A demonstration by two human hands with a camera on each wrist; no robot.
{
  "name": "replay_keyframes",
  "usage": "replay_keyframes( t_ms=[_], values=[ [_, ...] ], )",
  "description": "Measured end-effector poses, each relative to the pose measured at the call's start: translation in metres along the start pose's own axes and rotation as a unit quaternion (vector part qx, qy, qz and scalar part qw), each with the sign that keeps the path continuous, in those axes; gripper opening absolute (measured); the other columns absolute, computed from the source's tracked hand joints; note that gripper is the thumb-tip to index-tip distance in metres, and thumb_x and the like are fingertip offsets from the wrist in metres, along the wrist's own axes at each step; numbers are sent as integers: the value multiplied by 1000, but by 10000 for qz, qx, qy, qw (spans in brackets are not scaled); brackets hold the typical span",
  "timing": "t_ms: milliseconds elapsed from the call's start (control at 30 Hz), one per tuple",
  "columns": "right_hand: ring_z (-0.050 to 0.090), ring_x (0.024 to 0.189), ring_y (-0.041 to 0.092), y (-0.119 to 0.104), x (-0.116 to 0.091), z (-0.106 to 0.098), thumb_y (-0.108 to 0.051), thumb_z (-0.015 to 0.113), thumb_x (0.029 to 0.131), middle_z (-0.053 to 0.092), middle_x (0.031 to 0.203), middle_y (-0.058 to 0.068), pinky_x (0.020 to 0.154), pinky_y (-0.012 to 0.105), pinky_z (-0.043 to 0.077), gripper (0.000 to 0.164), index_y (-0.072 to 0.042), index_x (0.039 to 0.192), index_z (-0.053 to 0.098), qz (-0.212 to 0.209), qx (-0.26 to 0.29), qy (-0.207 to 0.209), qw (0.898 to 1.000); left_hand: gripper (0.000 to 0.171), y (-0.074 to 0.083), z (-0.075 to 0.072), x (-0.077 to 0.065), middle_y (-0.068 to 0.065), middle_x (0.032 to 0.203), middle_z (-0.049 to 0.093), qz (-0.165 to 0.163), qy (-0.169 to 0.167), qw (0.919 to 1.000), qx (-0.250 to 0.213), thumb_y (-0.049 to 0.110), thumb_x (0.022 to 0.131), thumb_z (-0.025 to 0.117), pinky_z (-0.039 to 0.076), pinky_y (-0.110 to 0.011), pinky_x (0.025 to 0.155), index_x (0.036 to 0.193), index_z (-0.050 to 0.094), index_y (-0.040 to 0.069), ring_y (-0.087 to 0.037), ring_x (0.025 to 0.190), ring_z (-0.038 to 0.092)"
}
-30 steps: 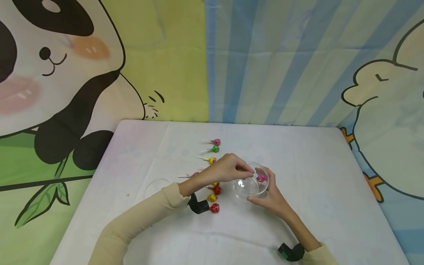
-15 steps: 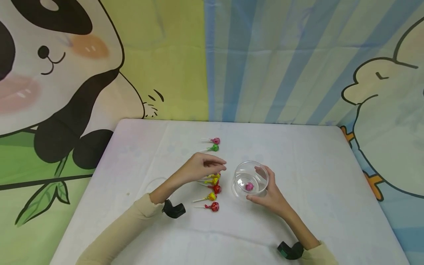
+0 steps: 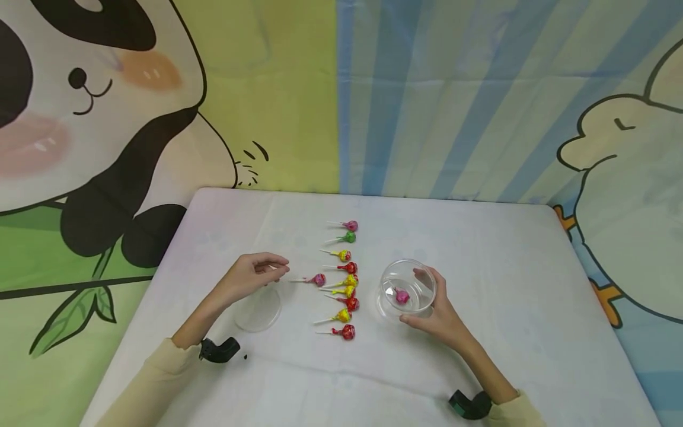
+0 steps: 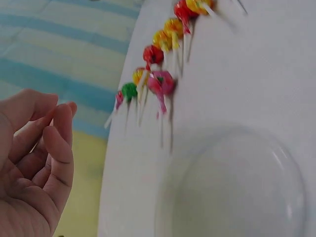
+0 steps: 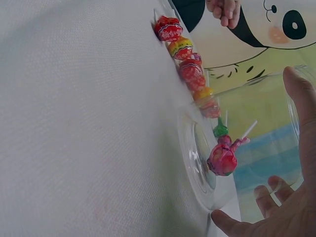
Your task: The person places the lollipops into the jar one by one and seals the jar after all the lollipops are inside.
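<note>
My right hand (image 3: 441, 305) grips a clear glass jar (image 3: 392, 270) from its right side, thumb in front and fingers behind. Inside it, a pink-wrapped lollipop (image 5: 222, 159) lies at the bottom with its stick sloping up. My left hand (image 3: 256, 276) hovers with loosely bent fingers and nothing in them. Just below that hand in the head view is a clear round lid (image 3: 258, 309), flat on the table. Closest to its fingertips is a pink lollipop (image 3: 317, 280), set apart to the left of a column of several lollipops, stick toward the hand.
The column on the white table (image 3: 480, 249) runs from a pink lollipop (image 3: 350, 226) and a green lollipop (image 3: 349, 237) at the back to a red lollipop (image 3: 347, 332) in front. A cartoon-printed cloth (image 3: 288, 101) hangs behind the table.
A pink lollipop held over the jar by my left hand has dropped inside. That hand has swung left, past the column, to beside the lid. My right hand stays on the jar.
</note>
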State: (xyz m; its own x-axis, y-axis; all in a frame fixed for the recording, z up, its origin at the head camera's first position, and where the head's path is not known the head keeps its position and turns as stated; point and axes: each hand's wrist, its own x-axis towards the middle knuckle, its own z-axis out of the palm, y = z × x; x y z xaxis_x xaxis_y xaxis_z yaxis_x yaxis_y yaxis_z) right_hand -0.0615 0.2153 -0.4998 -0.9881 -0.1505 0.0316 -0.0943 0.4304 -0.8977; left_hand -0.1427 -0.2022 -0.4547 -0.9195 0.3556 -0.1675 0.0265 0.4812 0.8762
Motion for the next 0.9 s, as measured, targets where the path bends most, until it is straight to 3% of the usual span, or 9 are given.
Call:
replay_keyframes(
  t_ms=[233, 500, 600, 733, 900],
  values=[
    [30, 139, 42, 1, 0, -1, -16, 88, 67, 36, 148, 19, 110, 71, 21, 110, -12, 148, 13, 80, -23, 8, 10000, 38, -13, -10, -8, -16, 98, 73, -74, 57, 9995, 294, 34, 89, 69, 51, -24, 63, 115, 68, 6, -32, 83, 67],
    [29, 141, 40, 0, 0, -1, -16, 87, 67, 35, 149, 19, 111, 70, 19, 109, -13, 148, 13, 62, 29, -2, 10000, 23, -18, -3, -2, -3, 97, 74, 375, 109, 9932, 1095, 23, 89, 71, 53, -22, 70, 106, 73, 9, -9, 79, 64],
    [28, 141, 40, -1, 1, -1, -16, 87, 68, 35, 149, 18, 111, 71, 18, 108, -13, 148, 13, 48, -32, -11, 10000, 18, -18, 3, 3, -2, 97, 74, 575, 64, 9809, 1856, 19, 89, 70, 54, -26, 70, 104, 73, 10, -11, 81, 65],
    [28, 141, 41, -2, 0, -1, -17, 87, 68, 35, 149, 18, 111, 71, 18, 108, -14, 148, 13, 83, -63, -16, 9999, 17, -17, 11, 13, 0, 96, 73, 753, -24, 9530, 2936, 19, 87, 70, 55, -32, 72, 102, 73, 12, -14, 85, 66],
    [28, 141, 40, -3, 0, -1, -17, 87, 68, 35, 150, 17, 110, 72, 18, 109, -15, 148, 13, 104, 33, -33, 9999, 21, -17, 23, 23, 2, 95, 72, 749, -336, 9417, 3263, 23, 84, 75, 53, -31, 72, 103, 73, 14, -12, 86, 65]
  ],
)
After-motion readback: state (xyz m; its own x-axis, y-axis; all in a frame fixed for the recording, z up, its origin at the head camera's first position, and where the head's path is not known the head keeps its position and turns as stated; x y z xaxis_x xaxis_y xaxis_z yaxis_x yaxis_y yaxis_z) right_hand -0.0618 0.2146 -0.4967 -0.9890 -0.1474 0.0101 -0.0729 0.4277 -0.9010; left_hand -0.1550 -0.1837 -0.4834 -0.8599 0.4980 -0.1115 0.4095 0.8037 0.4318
